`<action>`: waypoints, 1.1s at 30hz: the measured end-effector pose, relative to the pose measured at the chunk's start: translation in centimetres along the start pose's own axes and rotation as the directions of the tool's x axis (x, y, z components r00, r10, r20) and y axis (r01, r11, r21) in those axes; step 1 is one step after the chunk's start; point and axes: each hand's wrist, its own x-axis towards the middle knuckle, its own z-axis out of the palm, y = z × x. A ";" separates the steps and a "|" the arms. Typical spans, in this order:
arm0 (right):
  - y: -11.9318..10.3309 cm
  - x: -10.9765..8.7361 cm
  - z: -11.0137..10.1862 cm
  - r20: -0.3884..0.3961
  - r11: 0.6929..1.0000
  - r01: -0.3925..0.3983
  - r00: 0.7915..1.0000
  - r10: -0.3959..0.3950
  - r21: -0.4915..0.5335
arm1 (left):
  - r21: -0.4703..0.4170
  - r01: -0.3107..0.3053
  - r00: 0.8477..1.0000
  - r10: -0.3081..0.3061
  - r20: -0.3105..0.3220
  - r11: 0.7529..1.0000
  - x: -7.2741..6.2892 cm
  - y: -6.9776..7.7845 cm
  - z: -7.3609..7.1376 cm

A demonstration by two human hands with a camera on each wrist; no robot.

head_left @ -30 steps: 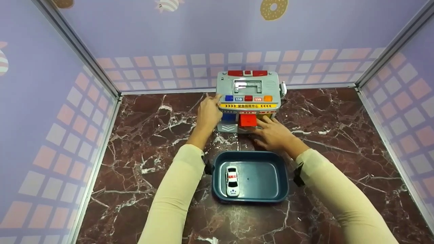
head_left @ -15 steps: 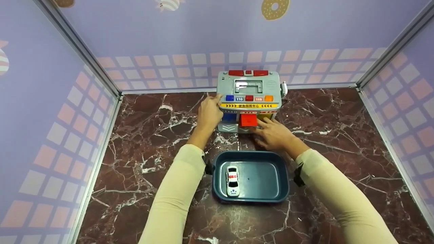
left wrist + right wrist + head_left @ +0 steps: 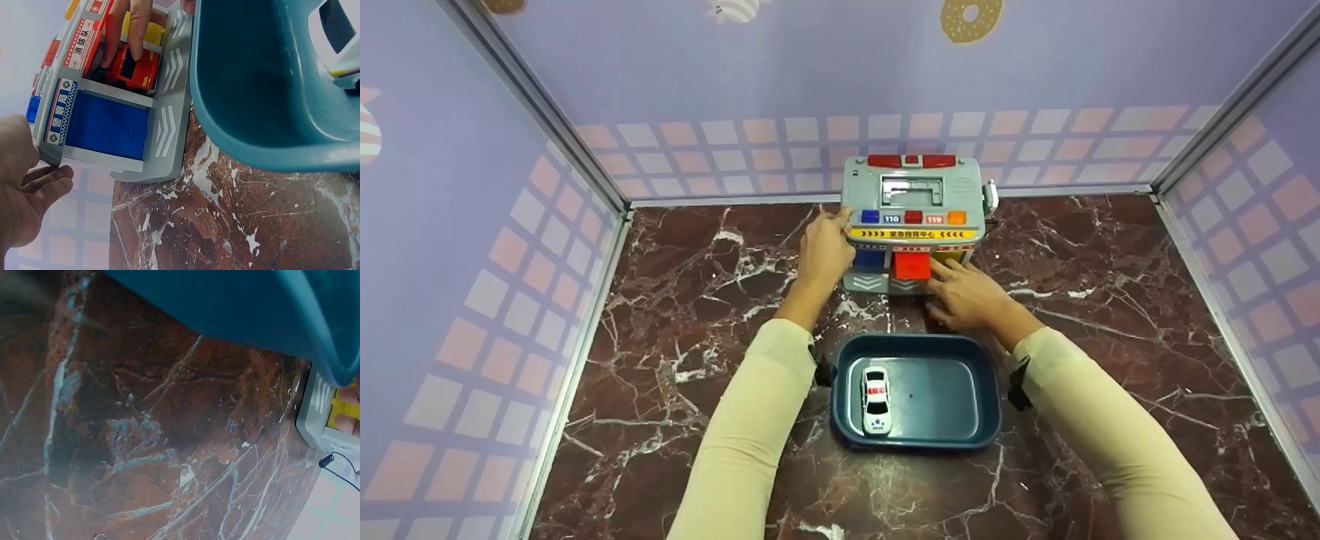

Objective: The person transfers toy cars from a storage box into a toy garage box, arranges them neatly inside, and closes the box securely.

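Note:
A grey toy garage (image 3: 913,234) with blue, red and yellow bays stands by the back wall. My left hand (image 3: 823,251) grips its left front edge; in the left wrist view that hand's fingers curl beside the side wall. From the middle bay a red flap (image 3: 913,265) sticks out. Beneath it, in the left wrist view, a red toy car (image 3: 134,70) sits in the bay, with two fingertips of my right hand (image 3: 969,295) touching it. Other right fingers lie by the yellow door (image 3: 340,408). The blue door (image 3: 107,125) is down.
A dark teal tray (image 3: 919,442) stands in front of the garage, between my forearms. Inside it, at the left, lies a white toy police car (image 3: 875,401). A white handle (image 3: 990,196) juts from the garage's right side. Patterned panels surround the marbled tabletop (image 3: 697,300).

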 end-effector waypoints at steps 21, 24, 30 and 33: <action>0.0 -0.1 -0.3 -0.022 1.000 -0.016 1.000 0.016 -0.012 | -0.016 0.022 1.000 -0.022 0.006 1.000 -0.1 0.3 0.2; 0.0 -0.7 -0.3 -0.055 1.000 0.023 0.998 -0.022 0.011 | -0.015 0.023 1.000 -0.023 0.007 1.000 -0.1 0.2 0.1; 0.2 -1.6 -0.7 -0.177 0.991 0.134 0.975 -0.131 0.002 | -0.006 0.000 1.000 0.000 0.001 1.000 0.0 0.0 0.0; 0.3 -1.8 -1.0 -0.228 0.986 0.166 0.960 -0.163 -0.007 | -0.009 -0.005 1.000 0.005 -0.003 1.000 0.1 -0.1 0.0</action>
